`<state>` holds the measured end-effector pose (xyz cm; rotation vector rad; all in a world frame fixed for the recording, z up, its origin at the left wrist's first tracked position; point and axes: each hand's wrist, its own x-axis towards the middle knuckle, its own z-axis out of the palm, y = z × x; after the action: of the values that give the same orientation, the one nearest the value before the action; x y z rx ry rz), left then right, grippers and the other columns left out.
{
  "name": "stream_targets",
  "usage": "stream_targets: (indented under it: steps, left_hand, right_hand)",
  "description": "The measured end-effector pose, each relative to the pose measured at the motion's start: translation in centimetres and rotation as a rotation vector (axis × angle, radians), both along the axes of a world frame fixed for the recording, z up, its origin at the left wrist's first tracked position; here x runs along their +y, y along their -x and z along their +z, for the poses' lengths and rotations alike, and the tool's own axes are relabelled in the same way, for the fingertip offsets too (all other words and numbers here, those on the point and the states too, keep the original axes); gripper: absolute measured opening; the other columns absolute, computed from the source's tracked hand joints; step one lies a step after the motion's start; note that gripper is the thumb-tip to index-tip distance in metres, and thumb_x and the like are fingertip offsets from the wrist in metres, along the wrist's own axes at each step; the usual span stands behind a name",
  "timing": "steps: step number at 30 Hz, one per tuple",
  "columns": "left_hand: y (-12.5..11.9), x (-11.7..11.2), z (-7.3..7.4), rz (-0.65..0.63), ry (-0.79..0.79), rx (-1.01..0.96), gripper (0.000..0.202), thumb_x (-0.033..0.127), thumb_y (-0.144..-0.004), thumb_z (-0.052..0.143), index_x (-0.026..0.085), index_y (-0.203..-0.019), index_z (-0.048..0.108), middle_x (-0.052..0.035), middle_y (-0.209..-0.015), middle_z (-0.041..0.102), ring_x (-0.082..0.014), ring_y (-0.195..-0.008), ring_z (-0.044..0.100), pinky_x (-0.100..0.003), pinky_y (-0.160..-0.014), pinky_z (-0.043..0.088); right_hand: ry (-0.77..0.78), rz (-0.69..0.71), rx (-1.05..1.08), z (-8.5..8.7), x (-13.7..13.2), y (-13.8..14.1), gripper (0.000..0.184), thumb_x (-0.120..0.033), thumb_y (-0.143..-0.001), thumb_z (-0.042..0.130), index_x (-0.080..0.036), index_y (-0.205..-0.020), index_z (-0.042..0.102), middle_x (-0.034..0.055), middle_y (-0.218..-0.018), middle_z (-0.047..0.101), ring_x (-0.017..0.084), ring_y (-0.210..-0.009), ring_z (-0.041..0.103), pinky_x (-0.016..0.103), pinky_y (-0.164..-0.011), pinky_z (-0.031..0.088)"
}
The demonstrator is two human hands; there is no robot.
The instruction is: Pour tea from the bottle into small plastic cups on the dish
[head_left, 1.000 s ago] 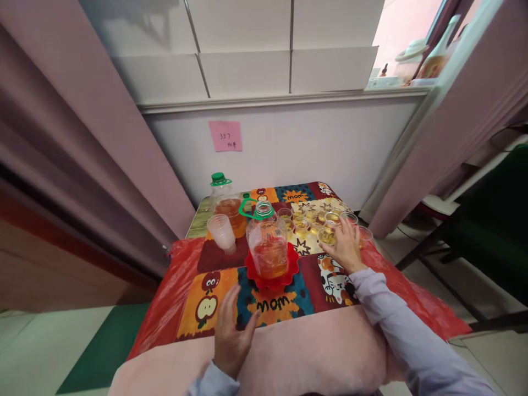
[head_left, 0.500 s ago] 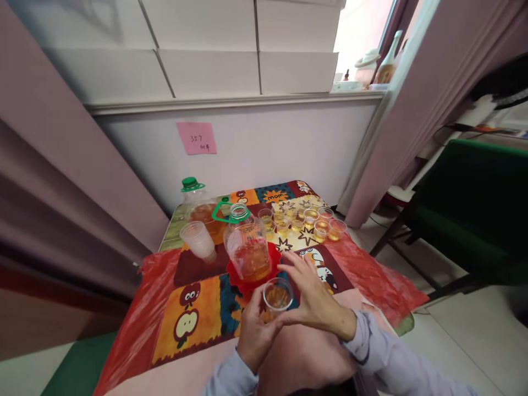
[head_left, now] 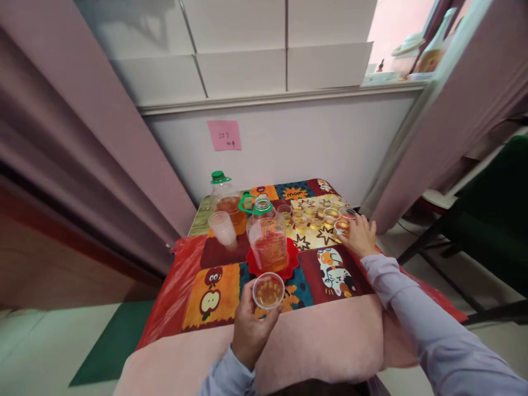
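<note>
Patterned worktop point(head_left: 229, 294): left hand point(head_left: 251, 334) curls round a cup of liquid point(head_left: 269, 291); right hand point(head_left: 361, 235), half-curled, reaches another cup point(head_left: 342, 226), grip unclear; level, gentle handling seems needed.

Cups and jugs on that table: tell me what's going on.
A person's left grip holds a clear cup of amber liquid in front of the open jug, which stands on a red dish. The right grip is at the right edge of the other cups; whether it holds one is unclear. A capped jug stands behind, to the left.
</note>
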<state>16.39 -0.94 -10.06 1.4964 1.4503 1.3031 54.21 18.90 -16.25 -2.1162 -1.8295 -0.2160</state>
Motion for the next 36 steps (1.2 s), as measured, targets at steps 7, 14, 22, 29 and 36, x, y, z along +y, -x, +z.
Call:
stream_targets:
  steps: [7, 14, 22, 29, 36]
  left_hand:
    - [0.7, -0.3, 0.0, 0.042, 0.025, -0.024, 0.052, 0.041, -0.077, 0.083, 0.023, -0.12, 0.061, -0.011, -0.116, 0.077, -0.0286, -0.105, 0.078, -0.042, -0.092, 0.064]
    - [1.8, -1.6, -1.5, 0.053, 0.125, -0.138, 0.056, 0.051, -0.078, 0.084, 0.024, -0.12, 0.06, -0.0104, -0.115, 0.077, -0.0285, -0.103, 0.078, -0.042, -0.091, 0.065]
    - [3.5, -3.4, -5.1, 0.202, 0.043, -0.123, 0.053, 0.048, -0.073, 0.088, 0.023, -0.114, 0.065, -0.0108, -0.11, 0.081, -0.03, -0.102, 0.081, -0.041, -0.089, 0.067]
    - [4.4, -4.0, -6.7, 0.262, 0.089, -0.167, 0.062, 0.059, -0.066, 0.091, 0.021, -0.11, 0.07, -0.0119, -0.106, 0.083, -0.0335, -0.1, 0.081, -0.042, -0.087, 0.068]
    - [4.9, -3.9, -7.6, 0.266, 0.133, -0.219, 0.064, 0.061, -0.063, 0.092, 0.022, -0.11, 0.071, -0.012, -0.106, 0.084, -0.0341, -0.099, 0.082, -0.043, -0.088, 0.068]
  right_hand:
    - [-0.184, 0.093, 0.307, 1.7, -1.7, 1.4, 0.064, -0.064, -0.079, 0.072, -0.016, -0.121, 0.064, 0.0289, -0.151, 0.06, 0.045, -0.143, 0.054, 0.064, -0.12, 0.04]
    - [-0.179, 0.401, 1.233, 11.4, -5.2, 8.1, 0.078, -0.063, -0.066, 0.094, -0.024, -0.121, 0.056, 0.0151, -0.122, 0.077, 0.035, -0.121, 0.074, 0.052, -0.1, 0.061]
    - [-0.012, 0.725, 1.237, 22.4, -3.5, 15.4, 0.077, -0.045, -0.071, 0.093, -0.023, -0.136, 0.06, 0.0098, -0.121, 0.078, 0.025, -0.099, 0.077, 0.042, -0.085, 0.065]
    - [-0.084, 0.722, 0.802, 25.3, -0.7, 18.3, 0.056, -0.029, -0.067, 0.085, -0.021, -0.118, 0.062, 0.0099, -0.117, 0.081, 0.028, -0.108, 0.076, 0.044, -0.096, 0.059]
    - [-0.117, 0.736, 0.548, 25.5, -0.1, 18.8, 0.056, -0.023, -0.069, 0.076, -0.022, -0.124, 0.065, 0.0086, -0.119, 0.08, 0.026, -0.105, 0.077, 0.039, -0.091, 0.058]
